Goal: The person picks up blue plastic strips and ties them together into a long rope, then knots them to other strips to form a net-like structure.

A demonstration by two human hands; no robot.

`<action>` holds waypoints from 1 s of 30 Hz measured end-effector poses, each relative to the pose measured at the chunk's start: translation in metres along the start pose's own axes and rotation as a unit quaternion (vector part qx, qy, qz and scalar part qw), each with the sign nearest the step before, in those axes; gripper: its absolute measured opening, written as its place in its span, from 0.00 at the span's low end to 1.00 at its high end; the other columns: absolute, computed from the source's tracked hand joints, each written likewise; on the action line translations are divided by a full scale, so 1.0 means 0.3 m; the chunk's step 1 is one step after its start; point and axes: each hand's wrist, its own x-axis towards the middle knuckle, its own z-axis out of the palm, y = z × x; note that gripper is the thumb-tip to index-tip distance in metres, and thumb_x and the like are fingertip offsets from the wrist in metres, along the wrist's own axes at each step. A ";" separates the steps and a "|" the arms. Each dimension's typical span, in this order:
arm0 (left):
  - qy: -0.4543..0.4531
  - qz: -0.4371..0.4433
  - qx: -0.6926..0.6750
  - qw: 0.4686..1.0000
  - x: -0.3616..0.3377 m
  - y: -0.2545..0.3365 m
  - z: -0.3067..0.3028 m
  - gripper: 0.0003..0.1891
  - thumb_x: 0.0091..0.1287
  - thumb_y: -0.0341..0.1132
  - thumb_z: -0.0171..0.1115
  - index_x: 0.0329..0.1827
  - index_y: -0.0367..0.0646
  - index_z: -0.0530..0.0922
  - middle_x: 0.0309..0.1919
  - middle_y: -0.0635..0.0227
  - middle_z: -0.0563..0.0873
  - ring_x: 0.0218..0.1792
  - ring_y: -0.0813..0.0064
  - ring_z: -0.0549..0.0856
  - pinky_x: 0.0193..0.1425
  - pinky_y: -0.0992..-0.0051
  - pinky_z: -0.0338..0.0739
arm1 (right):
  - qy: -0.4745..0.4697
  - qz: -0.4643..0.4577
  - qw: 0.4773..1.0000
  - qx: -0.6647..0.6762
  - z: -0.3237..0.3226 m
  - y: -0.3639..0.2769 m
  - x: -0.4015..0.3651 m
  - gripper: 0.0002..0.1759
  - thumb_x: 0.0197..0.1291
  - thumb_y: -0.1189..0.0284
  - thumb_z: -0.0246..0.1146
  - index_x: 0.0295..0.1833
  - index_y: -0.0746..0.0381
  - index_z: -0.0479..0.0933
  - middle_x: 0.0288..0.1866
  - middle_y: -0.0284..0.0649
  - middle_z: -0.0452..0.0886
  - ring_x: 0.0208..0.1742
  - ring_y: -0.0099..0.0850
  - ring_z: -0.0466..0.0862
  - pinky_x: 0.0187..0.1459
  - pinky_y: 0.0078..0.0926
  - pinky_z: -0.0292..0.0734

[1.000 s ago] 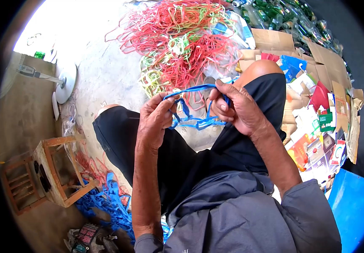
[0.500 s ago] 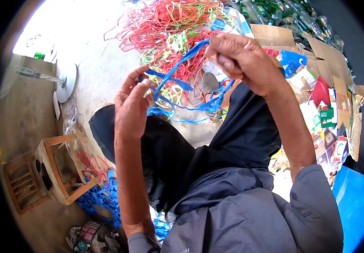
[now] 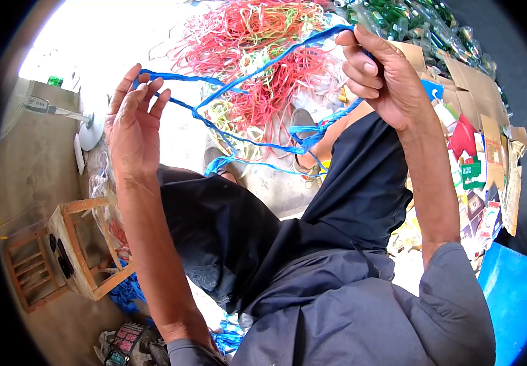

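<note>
A: Observation, hands. What do you have in your left hand (image 3: pixel 134 125)?

B: Your left hand is raised, palm up, with its fingers bent and loosely apart. You grip the blue strap (image 3: pixel 321 36) lightly at the fingertips.

A: And your right hand (image 3: pixel 388 76)?

B: It is higher and well apart from the left. You have its fingers curled in, and the strap is clamped by the thumb and index finger.

A: Position of the strap?

B: It spans the gap between your hands, in front of you. One length slopes down from the right hand and meets others near the middle. Lower strands hang in loops above the floor (image 3: pixel 285 195), with a knotted bunch (image 3: pixel 309 137) near your right leg. Whether the lowest part touches a shoe (image 3: pixel 302 124), you cannot tell from this view.

A: Surroundings?

B: Beyond the strap you have a heap of red and green strips (image 3: pixel 257 27). To your right: green bottles (image 3: pixel 437 27), flattened cardboard (image 3: pixel 471 88) with mixed packaging near it, and a blue panel (image 3: pixel 513 299). To your left: a wooden frame (image 3: pixel 96 287) and a fan (image 3: pixel 44 105). More blue strips (image 3: pixel 126 294) lie on the floor by the frame, near a dark patterned bag (image 3: pixel 126 341).
</note>
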 end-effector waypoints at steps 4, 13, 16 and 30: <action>0.047 -0.040 0.082 0.995 0.046 -0.026 -0.027 0.19 0.74 0.23 0.61 0.67 0.35 0.78 0.54 0.59 0.85 0.53 0.68 0.88 0.55 0.70 0.89 | -0.016 -0.002 0.999 0.043 0.008 -0.017 -0.003 0.20 0.81 0.59 0.56 0.53 0.67 0.81 0.20 0.23 0.63 0.17 0.12 0.55 0.18 0.13 0.52; 0.086 -0.090 0.158 0.980 0.125 -0.134 -0.061 0.21 0.72 0.28 0.66 0.67 0.38 0.80 0.57 0.58 0.84 0.53 0.67 0.89 0.54 0.70 0.89 | -0.113 -0.027 0.991 0.064 0.043 -0.065 -0.042 0.21 0.84 0.60 0.50 0.56 0.65 0.81 0.20 0.24 0.61 0.19 0.14 0.56 0.19 0.13 0.54; 0.089 -0.097 0.187 0.974 0.153 -0.164 -0.061 0.20 0.72 0.29 0.66 0.67 0.39 0.80 0.56 0.59 0.86 0.53 0.70 0.89 0.54 0.72 0.88 | -0.139 -0.030 0.989 0.050 0.046 -0.072 -0.049 0.23 0.84 0.58 0.47 0.59 0.64 0.81 0.20 0.24 0.61 0.19 0.14 0.56 0.19 0.13 0.54; -0.191 -0.048 0.156 0.968 0.057 -0.349 0.152 0.23 0.71 0.26 0.59 0.70 0.42 0.77 0.59 0.63 0.86 0.60 0.71 0.84 0.65 0.69 0.78 | -0.181 -0.028 0.983 -0.008 0.114 -0.075 0.003 0.26 0.86 0.58 0.44 0.63 0.66 0.79 0.20 0.23 0.62 0.19 0.12 0.56 0.19 0.13 0.54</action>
